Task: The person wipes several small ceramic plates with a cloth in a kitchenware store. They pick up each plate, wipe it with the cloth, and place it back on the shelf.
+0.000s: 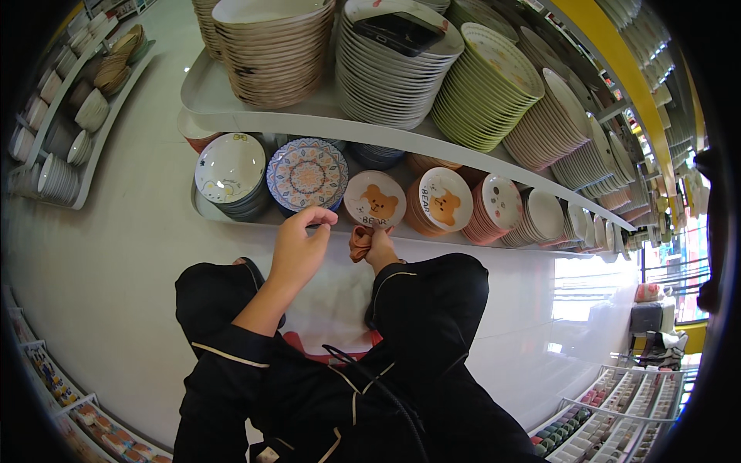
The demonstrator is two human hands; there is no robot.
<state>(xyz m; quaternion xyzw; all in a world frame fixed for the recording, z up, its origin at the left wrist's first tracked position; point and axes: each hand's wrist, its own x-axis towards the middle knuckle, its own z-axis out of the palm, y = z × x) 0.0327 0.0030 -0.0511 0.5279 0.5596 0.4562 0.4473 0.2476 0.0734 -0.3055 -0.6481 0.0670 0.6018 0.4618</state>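
My left hand (304, 240) is raised just in front of a stack of blue and orange patterned plates (307, 175), its fingers curled towards the thumb; whether it holds anything small is not clear. An orange-brown cloth (360, 243) is bunched in my right hand (382, 247), whose thumb lies at the lower rim of a bear-print plate (375, 199) on the lower shelf. To the right stands a stack of orange-sided bear plates (444, 199). A stack of white plates with a yellow flower print (230, 168) stands at the left end.
The white upper shelf (324, 124) runs above my hands and bears tall stacks of plates and bowls (278, 58). A black phone (399, 32) lies on one plate stack. Pink-sided plates (501, 202) stand farther right. Another dish rack (118, 110) is at the far left.
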